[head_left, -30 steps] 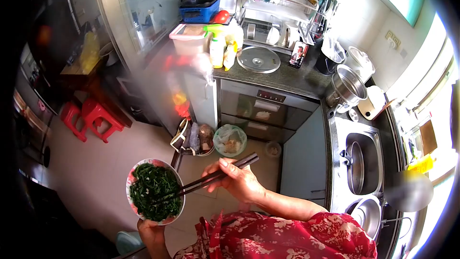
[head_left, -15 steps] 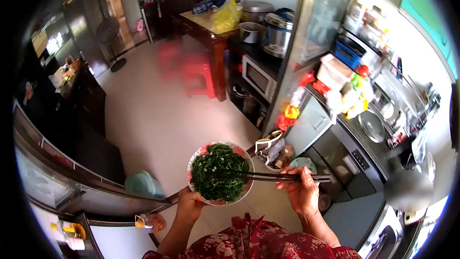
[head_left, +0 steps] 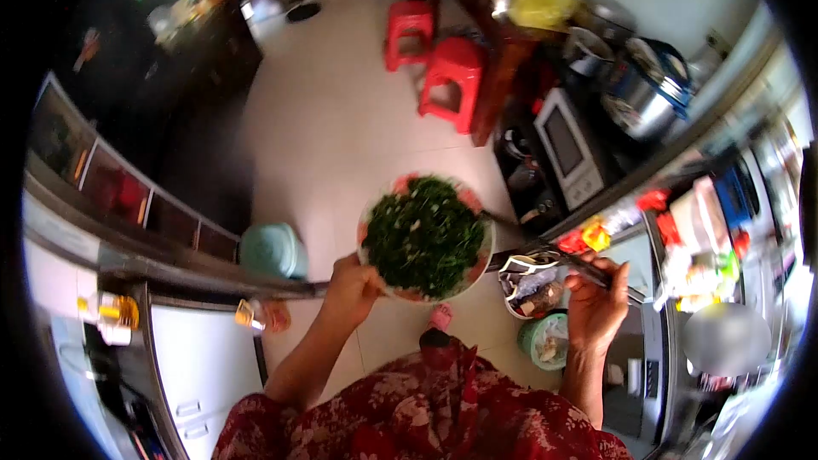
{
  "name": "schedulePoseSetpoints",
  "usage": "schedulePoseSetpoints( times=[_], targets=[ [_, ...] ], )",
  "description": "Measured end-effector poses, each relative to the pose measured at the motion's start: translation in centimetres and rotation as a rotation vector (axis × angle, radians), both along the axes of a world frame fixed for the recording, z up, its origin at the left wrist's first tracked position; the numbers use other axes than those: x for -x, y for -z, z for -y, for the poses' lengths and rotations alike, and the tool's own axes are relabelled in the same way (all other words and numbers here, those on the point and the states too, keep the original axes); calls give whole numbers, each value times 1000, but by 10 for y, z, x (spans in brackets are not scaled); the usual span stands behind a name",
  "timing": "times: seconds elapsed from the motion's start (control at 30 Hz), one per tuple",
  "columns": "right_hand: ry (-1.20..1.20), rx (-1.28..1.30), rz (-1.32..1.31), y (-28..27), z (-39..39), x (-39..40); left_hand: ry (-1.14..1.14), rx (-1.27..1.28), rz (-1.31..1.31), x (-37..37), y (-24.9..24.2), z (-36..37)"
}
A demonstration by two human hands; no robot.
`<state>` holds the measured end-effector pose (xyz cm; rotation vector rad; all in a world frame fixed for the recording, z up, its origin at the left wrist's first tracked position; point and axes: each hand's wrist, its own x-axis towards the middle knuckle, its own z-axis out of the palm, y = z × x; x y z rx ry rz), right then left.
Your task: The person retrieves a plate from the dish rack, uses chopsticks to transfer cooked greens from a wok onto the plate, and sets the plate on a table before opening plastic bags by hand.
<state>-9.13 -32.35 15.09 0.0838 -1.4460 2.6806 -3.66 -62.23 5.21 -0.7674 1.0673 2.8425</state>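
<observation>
A white bowl with a reddish pattern (head_left: 486,257) is held out over the floor, heaped with dark green cooked leafy vegetables (head_left: 422,238) dotted with small pale bits. Its lower left rim is gripped by my left hand (head_left: 353,288), the thumb at the edge and the other fingers mostly hidden beneath. My right hand (head_left: 596,302) is closed around a pair of dark chopsticks (head_left: 581,267) to the right of the bowl. They slant up and left, their blurred far ends close to the bowl's right rim.
Two red plastic stools (head_left: 456,81) stand by a wooden table (head_left: 501,43) ahead. A microwave (head_left: 564,149) sits on a shelf at right. On the floor are a pale green bin (head_left: 271,251), a green basket (head_left: 545,342) and an oil bottle (head_left: 266,315). A sliding-door track crosses before me.
The view has tilted down and turned left. The chopsticks have come out of the greens to the bowl's right side. My left hand still holds the bowl.
</observation>
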Motion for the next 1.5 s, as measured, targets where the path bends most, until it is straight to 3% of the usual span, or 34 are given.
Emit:
schedulePoseSetpoints(
  times=[0.1, 0.17, 0.2, 0.23, 0.3, 0.43, 0.47, 0.5, 0.6, 0.63, 0.7, 0.87, 1.07, 1.27, 1.5],
  targets=[
    [-14, -16, -58, -1, 12, 56, -15, 354, -116, 32, -6, 12],
    [-75, -20, -69, 1, 18, 96, -102, 39, 4, 60, -27, 16],
    [-82, -17, -73, 1, 27, 111, -109, 42, 1, 68, -27, 22],
    [-83, -19, -55, -2, 35, 125, -70, 724, -151, 72, -23, 24],
    [-76, -41, -26, 0, 45, 158, -171, 54, 31, 104, -16, 39],
    [10, -201, -14, 15, 71, 224, -301, 33, 75, 167, -30, 64],
    [42, -253, -48, 22, 75, 243, -267, -6, 12, 184, -11, 80],
    [78, -327, -102, 29, 81, 259, -273, 6, 42, 205, -22, 83],
    [98, -758, -134, 35, 96, 311, -181, 77, 68, 274, -4, 125],
    [86, -774, -139, 41, 102, 330, -135, 50, -75, 293, 3, 138],
    [90, -825, -58, 37, 114, 355, -114, 61, 7, 344, -12, 147],
    [90, -749, 31, 22, 141, 431, 34, 156, -7, 479, -37, 178],
    [336, -811, 101, 28, 127, 520, 146, 97, -44, 644, -45, 183],
    [289, -628, 83, 35, 119, 650, 191, 133, -47, 793, -37, 168],
    [128, -335, 81, 4, 140, 775, 212, 139, -56, 958, -19, 165]
  ],
)
